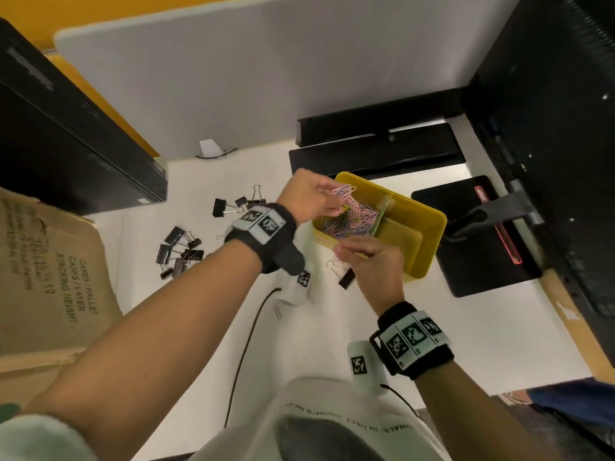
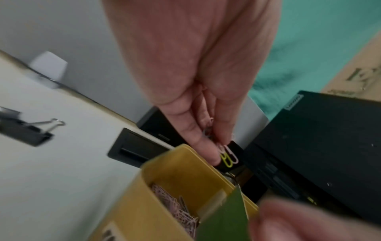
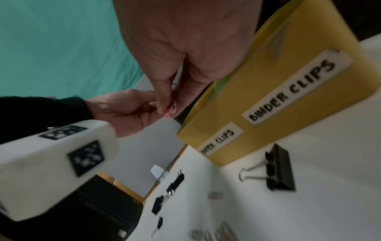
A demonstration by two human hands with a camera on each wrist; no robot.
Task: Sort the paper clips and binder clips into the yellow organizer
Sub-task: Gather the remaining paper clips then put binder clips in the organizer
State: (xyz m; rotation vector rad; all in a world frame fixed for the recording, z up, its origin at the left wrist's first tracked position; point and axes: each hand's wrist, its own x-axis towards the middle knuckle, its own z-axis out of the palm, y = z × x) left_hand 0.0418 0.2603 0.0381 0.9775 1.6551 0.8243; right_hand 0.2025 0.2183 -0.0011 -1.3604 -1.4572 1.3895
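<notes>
Paper clips [image 1: 352, 217]: pastel pink/blue tangle, yellow organizer [image 1: 429, 234].

both hands raised close together, fingers pinched

left hand [image 1: 309, 194] pinches a few paper clips [image 1: 342, 192] between thumb and fingertips; right hand [image 1: 372, 264] sits just beside it, fingers drawn together on a small pink paper clip, both forearms bare with banded wrists.
</notes>
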